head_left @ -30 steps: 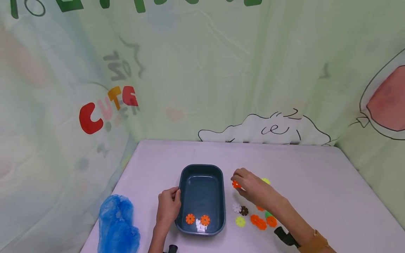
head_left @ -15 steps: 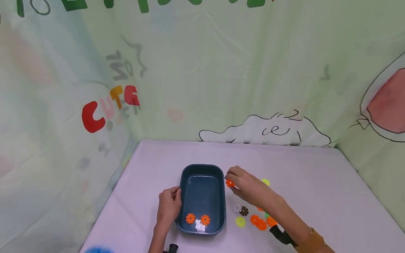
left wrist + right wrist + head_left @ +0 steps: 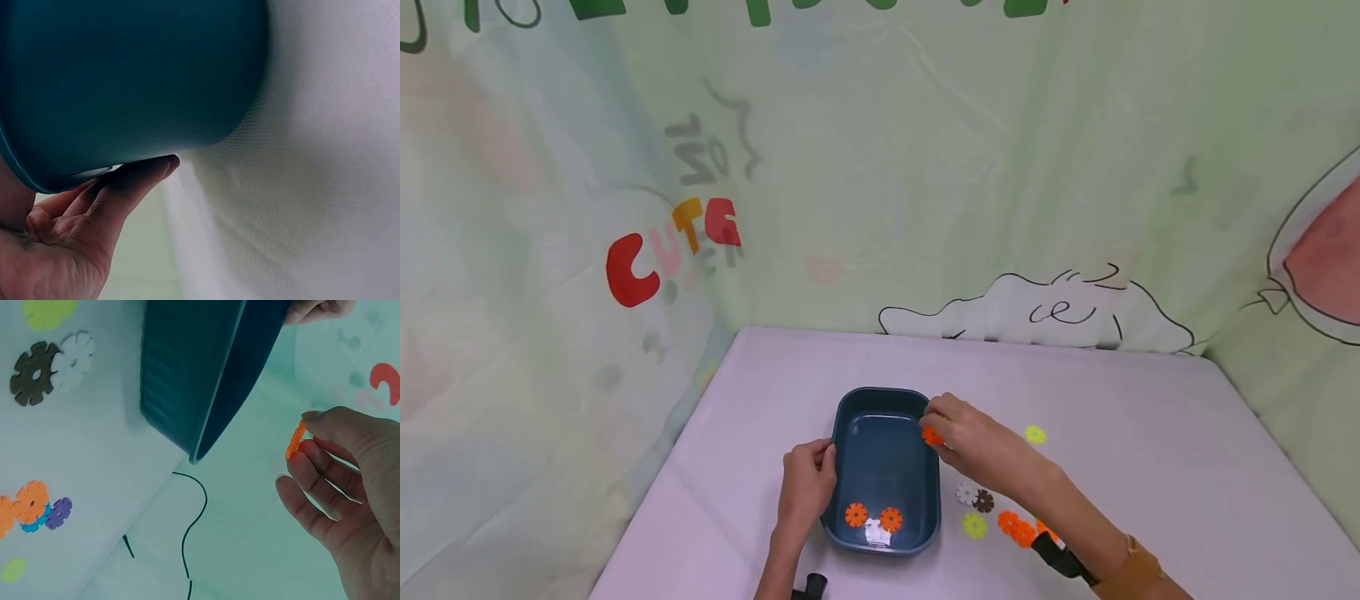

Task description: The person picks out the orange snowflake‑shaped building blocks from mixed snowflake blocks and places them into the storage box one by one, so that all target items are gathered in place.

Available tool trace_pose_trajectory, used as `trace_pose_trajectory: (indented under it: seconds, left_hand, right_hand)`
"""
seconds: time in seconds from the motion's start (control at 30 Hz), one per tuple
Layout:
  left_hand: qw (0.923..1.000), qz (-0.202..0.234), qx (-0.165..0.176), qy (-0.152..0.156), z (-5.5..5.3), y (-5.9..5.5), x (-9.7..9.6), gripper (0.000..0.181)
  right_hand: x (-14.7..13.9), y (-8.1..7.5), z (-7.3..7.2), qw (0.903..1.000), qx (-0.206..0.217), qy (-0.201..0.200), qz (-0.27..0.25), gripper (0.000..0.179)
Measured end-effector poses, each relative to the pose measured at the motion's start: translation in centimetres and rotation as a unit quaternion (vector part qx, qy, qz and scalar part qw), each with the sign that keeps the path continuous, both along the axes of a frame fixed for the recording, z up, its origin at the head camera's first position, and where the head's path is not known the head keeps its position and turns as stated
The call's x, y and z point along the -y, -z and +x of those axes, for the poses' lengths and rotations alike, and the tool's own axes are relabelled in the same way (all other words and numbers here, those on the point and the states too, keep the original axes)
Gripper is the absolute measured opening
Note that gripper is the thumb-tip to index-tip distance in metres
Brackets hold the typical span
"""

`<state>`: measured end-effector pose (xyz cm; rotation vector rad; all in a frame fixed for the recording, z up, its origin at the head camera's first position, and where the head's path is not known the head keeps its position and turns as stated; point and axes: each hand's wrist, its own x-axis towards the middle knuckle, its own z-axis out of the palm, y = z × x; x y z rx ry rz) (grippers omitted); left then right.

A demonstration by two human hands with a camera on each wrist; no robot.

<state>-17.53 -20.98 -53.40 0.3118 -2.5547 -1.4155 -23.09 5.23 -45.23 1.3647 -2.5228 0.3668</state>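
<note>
You're maybe partway, 2 orange discs in the blue tray your left hand pinches, 1 more disc pinched in your right hand by the rim, and loose discs left on the tabletop.

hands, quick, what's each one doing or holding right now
Left hand: holding the side of the dark blue, rounded-rectangular, plastic-looking tray.
Right hand: pinching an orange, notched, plastic-looking disc between thumb and finger.
</note>
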Motion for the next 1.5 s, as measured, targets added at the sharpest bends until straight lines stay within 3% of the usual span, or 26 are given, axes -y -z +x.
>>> trace_pose_trajectory:
  seconds: [0.33,0.87,1.5]
  left_hand:
    - [1.0,0.003,-0.006,0.006,-0.3,0.2,0.1,0.029]
    - [0.9996,0.01,-0.011,0.023,-0.1,0.3,0.5,0.029]
    - [0.9995,0.019,0.001,0.026,-0.2,0.3,0.6,0.032]
  right_hand:
    - [2.5,-0.1,0.1,0.9994,-0.001,-0.033,0.008,0.036]
    - [6.3,0.8,0.4,0.9957,-0.01,-0.064,0.066,0.032]
    - [8.5,2.6,0.2,0.9904,0.052,-0.091,0.091,0.03]
